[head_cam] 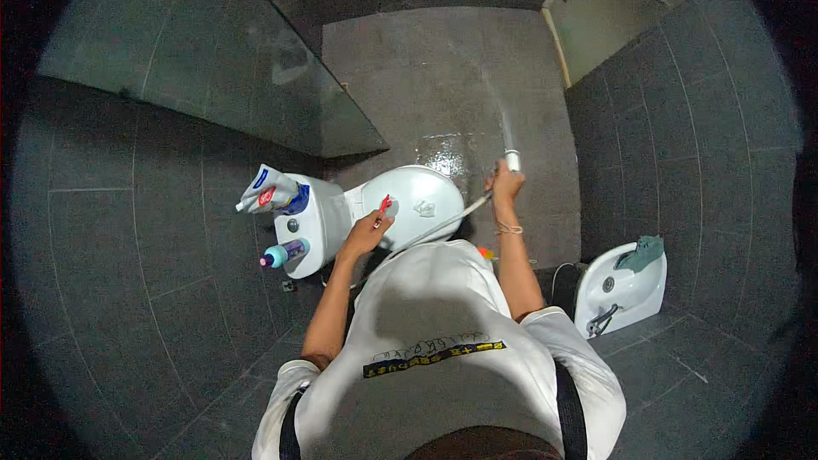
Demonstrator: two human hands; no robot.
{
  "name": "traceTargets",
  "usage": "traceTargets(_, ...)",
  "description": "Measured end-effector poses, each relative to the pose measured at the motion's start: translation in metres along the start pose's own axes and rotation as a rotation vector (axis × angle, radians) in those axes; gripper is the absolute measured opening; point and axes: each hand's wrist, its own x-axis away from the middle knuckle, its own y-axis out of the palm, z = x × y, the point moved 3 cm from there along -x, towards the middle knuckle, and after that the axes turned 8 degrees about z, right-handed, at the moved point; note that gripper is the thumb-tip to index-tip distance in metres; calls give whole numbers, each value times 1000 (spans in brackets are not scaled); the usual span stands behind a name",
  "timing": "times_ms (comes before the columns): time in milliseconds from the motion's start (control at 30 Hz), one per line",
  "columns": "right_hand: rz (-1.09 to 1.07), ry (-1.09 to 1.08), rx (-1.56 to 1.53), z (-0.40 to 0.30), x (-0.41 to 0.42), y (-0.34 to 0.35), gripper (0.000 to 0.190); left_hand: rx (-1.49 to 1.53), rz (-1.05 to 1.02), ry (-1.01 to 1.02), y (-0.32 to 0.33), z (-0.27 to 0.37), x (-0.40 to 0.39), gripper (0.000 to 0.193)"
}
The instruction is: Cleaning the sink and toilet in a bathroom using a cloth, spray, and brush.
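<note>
In my right hand (507,182) is a white handheld sprayer (512,160), and a jet of water leaves it toward the grey tiled floor (422,70). Its pale hose (447,222) runs from that hand back across the toilet's front edge. My left hand (369,233) grips a small red object (385,204) above the closed white toilet lid (415,182); its kind cannot be told. A crumpled, whitish piece of material (424,207) lies on the lid. Wet floor shines just beyond the toilet.
A refill pouch (271,190) and a turquoise bottle (285,253) lie on the toilet tank (319,204). A glass partition (275,57) stands at left, a door (613,13) at upper right. A green cloth (642,254) hangs over the washbasin (629,294). Something orange (486,253) shows beside my shirt.
</note>
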Motion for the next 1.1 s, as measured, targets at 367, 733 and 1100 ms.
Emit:
traceTargets(367,-451,402,94,-24,-45,71,34,-11,106,-71,6,-4,19,45)
traceTargets(733,-866,596,279,6,-64,196,21,71,208,-327,16,-4,51,42)
traceTargets(1100,-831,717,338,38,-84,215,19,52,231,-486,35,9,86,38)
